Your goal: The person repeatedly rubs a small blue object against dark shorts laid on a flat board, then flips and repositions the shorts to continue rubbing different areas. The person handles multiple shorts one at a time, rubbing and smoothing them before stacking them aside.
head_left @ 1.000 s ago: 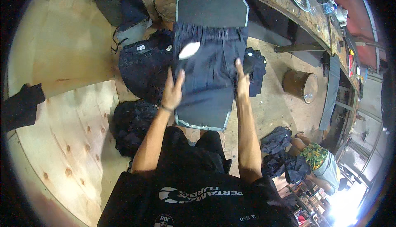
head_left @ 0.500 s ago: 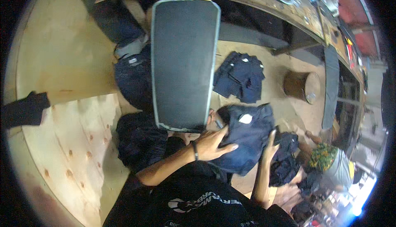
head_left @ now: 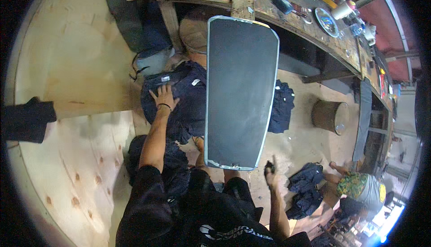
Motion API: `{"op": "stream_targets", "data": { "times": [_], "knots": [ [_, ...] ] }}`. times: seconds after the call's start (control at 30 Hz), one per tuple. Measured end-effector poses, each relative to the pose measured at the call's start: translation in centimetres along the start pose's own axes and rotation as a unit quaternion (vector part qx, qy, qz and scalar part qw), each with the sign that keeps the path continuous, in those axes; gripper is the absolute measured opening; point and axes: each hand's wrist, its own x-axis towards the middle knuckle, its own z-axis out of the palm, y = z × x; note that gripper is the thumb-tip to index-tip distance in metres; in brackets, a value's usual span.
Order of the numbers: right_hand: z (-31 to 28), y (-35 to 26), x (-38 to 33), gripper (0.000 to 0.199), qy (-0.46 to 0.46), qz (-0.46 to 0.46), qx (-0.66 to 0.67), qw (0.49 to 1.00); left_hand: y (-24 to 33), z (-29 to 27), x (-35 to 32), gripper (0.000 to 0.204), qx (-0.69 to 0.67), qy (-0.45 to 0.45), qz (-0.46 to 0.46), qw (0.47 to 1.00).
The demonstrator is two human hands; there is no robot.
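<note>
My left hand (head_left: 164, 98) lies flat with its fingers spread on a pile of dark navy garments (head_left: 188, 112), left of a long padded board (head_left: 240, 94). Two pale labels show near the top of that pile. To the right of the board's near end, my right hand (head_left: 271, 175) is closed round a small black object (head_left: 269, 168), too blurred to name. The dark grey board has a pale edge and hides part of the pile. Beyond its right side, more folded dark garments (head_left: 283, 108) lie on the floor.
A cluttered wooden bench (head_left: 269, 15) runs across the back, with a plate (head_left: 326, 22) of small items. A brown drum-shaped stool (head_left: 330, 116) stands at right. Near a person in patterned shorts (head_left: 352, 179) lie dark clothes (head_left: 306, 188). Plywood panels (head_left: 81, 157) fill the left.
The dark garment held by both hands in front of me is out of them. My left hand has moved left onto the pile; my right hand is lower, with a small black object showing.
</note>
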Motion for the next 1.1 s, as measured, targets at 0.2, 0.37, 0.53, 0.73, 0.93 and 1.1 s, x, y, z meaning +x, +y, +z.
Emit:
{"op": "stream_targets", "data": {
  "times": [0.2,0.37,0.53,0.73,0.93,1.1],
  "knots": [
    [1.6,-8.3,-5.6,0.059,-0.181,0.019,-0.012,0.983,3.5,-5.0,-6.9,0.039,-0.024,-0.209,0.192,0.959],
    [-4.9,-20.2,-8.1,0.080,-0.295,-0.007,-0.089,0.951,8.7,-16.7,-24.6,0.014,-0.312,-0.140,0.547,0.764],
    [-7.1,-27.3,-5.4,0.061,-0.342,-0.159,-0.290,0.879,11.5,-25.8,-26.5,0.015,-0.397,-0.173,0.557,0.709],
    [-8.8,-22.2,-0.2,0.048,-0.225,-0.044,-0.251,0.940,10.7,-25.0,-17.6,0.056,-0.300,0.082,0.427,0.849],
    [-10.2,-31.0,18.3,0.042,0.043,-0.200,-0.225,0.953,14.9,-28.5,1.0,0.057,-0.176,0.162,0.244,0.940],
    [-8.1,-32.3,17.4,0.074,0.171,-0.136,-0.012,0.976,20.4,-31.0,-3.7,0.039,-0.276,0.029,0.334,0.901]
  ]
}}
